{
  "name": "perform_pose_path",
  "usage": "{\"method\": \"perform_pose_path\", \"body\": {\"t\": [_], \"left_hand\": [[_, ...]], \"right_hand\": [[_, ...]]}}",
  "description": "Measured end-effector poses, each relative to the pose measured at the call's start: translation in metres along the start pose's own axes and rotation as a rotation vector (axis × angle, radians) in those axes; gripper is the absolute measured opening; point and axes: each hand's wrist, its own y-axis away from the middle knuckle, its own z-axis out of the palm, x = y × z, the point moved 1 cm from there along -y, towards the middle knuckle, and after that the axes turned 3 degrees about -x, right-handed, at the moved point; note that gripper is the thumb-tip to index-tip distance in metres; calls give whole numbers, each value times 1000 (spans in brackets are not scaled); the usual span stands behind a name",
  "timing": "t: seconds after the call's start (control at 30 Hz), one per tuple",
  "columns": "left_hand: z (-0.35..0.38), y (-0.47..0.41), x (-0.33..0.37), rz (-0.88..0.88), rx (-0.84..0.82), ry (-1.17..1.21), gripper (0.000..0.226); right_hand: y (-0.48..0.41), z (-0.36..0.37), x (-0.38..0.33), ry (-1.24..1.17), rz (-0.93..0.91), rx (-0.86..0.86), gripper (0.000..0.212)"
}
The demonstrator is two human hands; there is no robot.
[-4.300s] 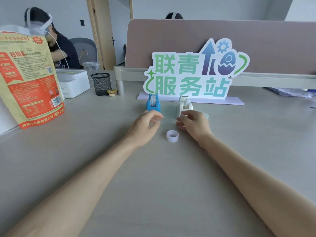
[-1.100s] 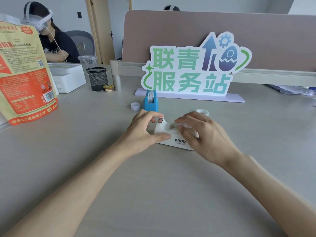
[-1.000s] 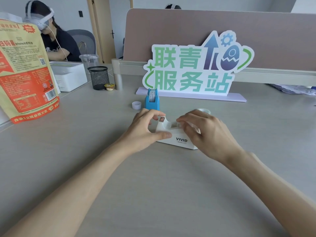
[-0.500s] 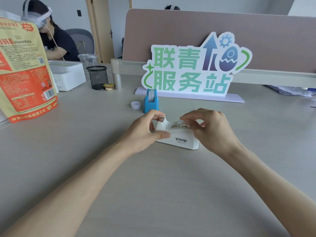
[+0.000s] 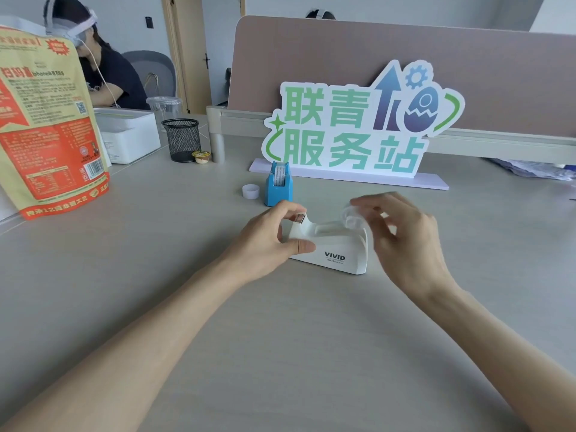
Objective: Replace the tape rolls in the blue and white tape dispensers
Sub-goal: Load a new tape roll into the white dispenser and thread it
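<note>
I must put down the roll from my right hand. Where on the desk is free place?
Bare desk lies right of the white dispenser and in front of it, between the forearms. Crowded: around the blue dispenser, the small roll and the sign.

A matt, smooth desk (image 5: 280, 338) is seen; both dispensers, white (image 5: 339, 247) and blue (image 5: 278, 188), look like smooth plastic, the pen cup (image 5: 181, 140) like black mesh.

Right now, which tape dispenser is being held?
The white dispenser, gripped by the left hand; the blue dispenser stands untouched behind it.
</note>
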Motion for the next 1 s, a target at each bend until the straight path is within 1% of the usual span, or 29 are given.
{"method": "perform_pose_path", "body": {"t": [0.1, 0.17, 0.3, 0.43, 0.53, 0.67, 0.73, 0.83, 0.93, 1.0], "left_hand": [[5, 0, 0, -4, 47, -28, 50], [10, -1, 1, 13, 79, -107, 50], [13, 0, 1, 210, 175, -284, 52], [9, 9, 7, 369, 137, -438, 52], [11, 11, 22, 499, 175, -529, 43], [20, 15, 33, 627, 203, -562, 21], [22, 17, 33, 620, 221, -552, 22], [19, 17, 30, 560, 215, -500, 26], [14, 14, 27, 485, 167, -427, 28], [11, 13, 22, 440, 114, -358, 24]], "right_hand": [[4, -7, -13, -173, 40, 55, 20], [10, -4, -20, -221, 42, 20, 19], [21, 10, -18, -235, 127, -107, 19], [21, 14, -7, -319, 247, -144, 18], [19, 14, -3, -350, 277, -124, 17], [20, 18, 0, -355, 286, -175, 13], [20, 20, 2, -341, 278, -181, 14], [18, 19, 1, -346, 279, -158, 16], [17, 16, 1, -345, 286, -144, 16], [18, 13, 2, -289, 250, -179, 12]]}}
